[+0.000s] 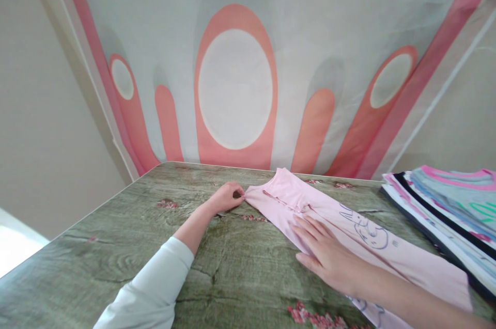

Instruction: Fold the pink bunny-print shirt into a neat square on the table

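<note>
Right hand (323,251) lies spread on a pink garment (289,189) with dark cartoon outlines (370,231), left grip (228,198) pinching its corner.

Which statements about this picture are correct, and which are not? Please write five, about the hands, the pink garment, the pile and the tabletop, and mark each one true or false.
1. The left hand pinches an edge of the pink garment. True.
2. The right hand is closed in a fist. False: its fingers are extended over the pink garment.
3. The pile of clothes is to the right of the pink garment. True.
4. The pink garment is plain, without any drawing. False: a dark line drawing shows on it.
5. The tabletop has a wood-grain pattern with pink flowers. True.
</note>
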The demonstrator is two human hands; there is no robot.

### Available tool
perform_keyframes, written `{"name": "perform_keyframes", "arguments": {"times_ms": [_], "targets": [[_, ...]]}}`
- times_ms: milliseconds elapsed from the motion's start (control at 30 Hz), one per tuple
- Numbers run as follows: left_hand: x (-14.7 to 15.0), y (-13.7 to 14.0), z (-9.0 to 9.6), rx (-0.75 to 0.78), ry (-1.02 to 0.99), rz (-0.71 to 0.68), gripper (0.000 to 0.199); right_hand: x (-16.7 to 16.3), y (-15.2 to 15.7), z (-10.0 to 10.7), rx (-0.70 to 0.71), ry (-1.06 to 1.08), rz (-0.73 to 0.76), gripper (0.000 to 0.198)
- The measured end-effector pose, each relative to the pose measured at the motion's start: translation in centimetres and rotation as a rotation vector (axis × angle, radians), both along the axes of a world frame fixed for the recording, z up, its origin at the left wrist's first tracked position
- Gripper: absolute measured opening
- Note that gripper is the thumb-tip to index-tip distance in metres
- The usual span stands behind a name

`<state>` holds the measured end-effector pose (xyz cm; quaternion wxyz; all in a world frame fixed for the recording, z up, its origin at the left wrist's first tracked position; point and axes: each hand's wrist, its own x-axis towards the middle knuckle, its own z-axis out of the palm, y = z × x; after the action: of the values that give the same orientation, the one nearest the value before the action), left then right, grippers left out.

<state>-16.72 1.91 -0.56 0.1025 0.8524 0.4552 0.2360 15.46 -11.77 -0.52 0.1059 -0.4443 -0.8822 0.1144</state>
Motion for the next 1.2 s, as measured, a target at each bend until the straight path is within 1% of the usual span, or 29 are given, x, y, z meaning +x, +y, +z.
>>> {"name": "perform_keyframes", "arguments": {"times_ms": [133,233,333,400,500,600,700,867,1033,1200], "targets": [[0.2,-0.2,-0.1,-0.008,-0.004,0.061,0.014,-2.1,1.0,1.5,-0.048,0.035,0.092,0.058],[0.3,-0.2,-0.1,-0.01,0.022,0.101,0.014,-3.7,2.7,2.6,-0.026,0.093,0.145,0.053],[0.2,-0.1,-0.3,0.02,0.045,0.141,0.014,-5.5,4.5,3.0,-0.012,0.161,0.168,0.047],[0.1,0.1,-0.4,0.046,0.052,0.161,0.013,-6.6,5.6,2.5,-0.009,0.208,0.161,0.046],[0.0,0.2,-0.6,0.061,0.067,0.154,0.009,-8.0,6.3,1.1,0.019,0.27,0.142,0.041],[0.1,0.1,-0.6,0.074,0.077,0.148,0.007,-8.6,6.4,-0.3,0.078,0.302,0.104,0.032],[0.3,-0.3,-0.5,0.105,0.074,0.142,0.009,-8.7,6.2,-1.2,0.128,0.315,0.074,0.028],[0.8,-0.8,0.2,0.16,0.052,0.117,0.012,-8.6,6.2,-1.4,0.147,0.318,0.074,0.027],[1.1,-0.8,0.8,0.199,0.008,0.037,0.011,-8.7,6.1,-1.5,0.15,0.329,0.069,0.027],[1.5,-0.1,0.7,0.193,-0.102,-0.045,0.013,-8.7,6.1,-1.5,0.142,0.346,0.068,0.027]]}}
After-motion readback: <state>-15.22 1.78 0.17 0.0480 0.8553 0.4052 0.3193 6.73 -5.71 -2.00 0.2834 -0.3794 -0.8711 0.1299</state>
